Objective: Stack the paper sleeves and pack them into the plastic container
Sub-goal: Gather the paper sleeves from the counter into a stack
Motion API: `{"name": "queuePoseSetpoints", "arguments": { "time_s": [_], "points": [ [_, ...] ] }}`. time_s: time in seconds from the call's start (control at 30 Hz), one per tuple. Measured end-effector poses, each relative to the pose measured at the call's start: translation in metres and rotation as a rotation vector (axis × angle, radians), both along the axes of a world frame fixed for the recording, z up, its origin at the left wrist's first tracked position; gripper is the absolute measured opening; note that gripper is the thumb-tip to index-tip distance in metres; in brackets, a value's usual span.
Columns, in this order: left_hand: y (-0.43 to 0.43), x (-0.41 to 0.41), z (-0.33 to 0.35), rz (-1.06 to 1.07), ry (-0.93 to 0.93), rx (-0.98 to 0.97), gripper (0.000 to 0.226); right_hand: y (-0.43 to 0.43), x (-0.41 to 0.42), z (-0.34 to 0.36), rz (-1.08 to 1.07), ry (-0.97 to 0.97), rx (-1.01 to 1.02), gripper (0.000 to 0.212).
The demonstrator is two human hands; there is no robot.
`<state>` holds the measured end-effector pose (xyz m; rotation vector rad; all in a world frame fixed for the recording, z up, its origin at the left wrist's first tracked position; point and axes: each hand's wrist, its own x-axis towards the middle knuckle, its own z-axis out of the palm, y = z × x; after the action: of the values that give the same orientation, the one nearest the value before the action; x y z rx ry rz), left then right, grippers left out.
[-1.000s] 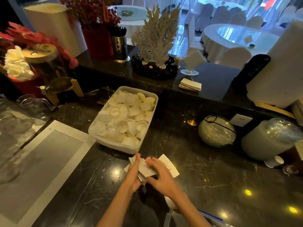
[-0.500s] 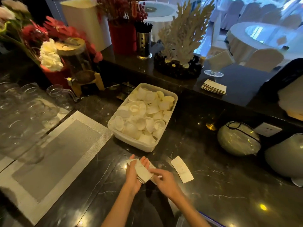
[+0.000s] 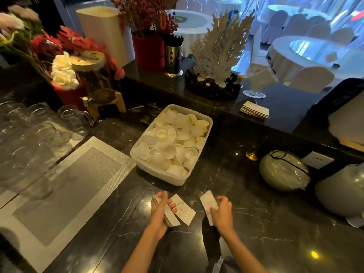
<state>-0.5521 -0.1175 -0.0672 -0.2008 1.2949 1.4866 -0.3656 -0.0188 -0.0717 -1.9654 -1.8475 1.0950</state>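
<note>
My left hand (image 3: 160, 212) grips a stack of white paper sleeves (image 3: 171, 218) just above the dark marble counter. One loose sleeve (image 3: 184, 209) lies on the counter beside that stack. To the right, my right hand (image 3: 222, 212) pinches a single paper sleeve (image 3: 207, 203), lifted and tilted. A translucent plastic container (image 3: 157, 173) stands just beyond the hands, filled with several small white cups.
A grey placemat (image 3: 65, 186) lies at left, with glass jugs (image 3: 35, 131) behind it. A wrapped round bowl (image 3: 283, 170) and a second wrapped vessel (image 3: 342, 190) stand at right. A raised ledge behind holds a coral ornament (image 3: 218, 56), a stack of cards (image 3: 255, 109) and flowers.
My hands have separated. The right hand moved right and picked up the single sleeve that lay on the counter. The left keeps the stack. The view shifted leftward.
</note>
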Motion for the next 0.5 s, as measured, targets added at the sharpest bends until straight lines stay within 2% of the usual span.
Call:
{"name": "queuePoseSetpoints", "arguments": {
  "time_s": [0.1, 0.17, 0.27, 0.37, 0.5],
  "points": [
    [0.004, 0.007, 0.003, -0.033, 0.097, 0.027, 0.041, -0.032, -0.027, 0.019, 0.100, 0.214, 0.095, 0.027],
    [0.005, 0.013, 0.007, -0.100, 0.130, 0.023, 0.042, -0.061, -0.049, 0.029, 0.188, 0.317, 0.154, 0.026],
    [-0.001, 0.014, 0.012, -0.144, 0.181, -0.012, 0.045, -0.092, -0.071, 0.031, 0.217, 0.415, 0.112, 0.022],
    [-0.011, 0.006, 0.015, -0.083, 0.165, -0.006, 0.042, -0.101, -0.077, 0.027, 0.241, 0.464, 0.058, 0.022],
    [-0.029, -0.004, 0.016, -0.036, 0.089, -0.013, 0.052, -0.105, -0.080, 0.019, 0.468, 0.409, 0.058, 0.019]
  ]
}}
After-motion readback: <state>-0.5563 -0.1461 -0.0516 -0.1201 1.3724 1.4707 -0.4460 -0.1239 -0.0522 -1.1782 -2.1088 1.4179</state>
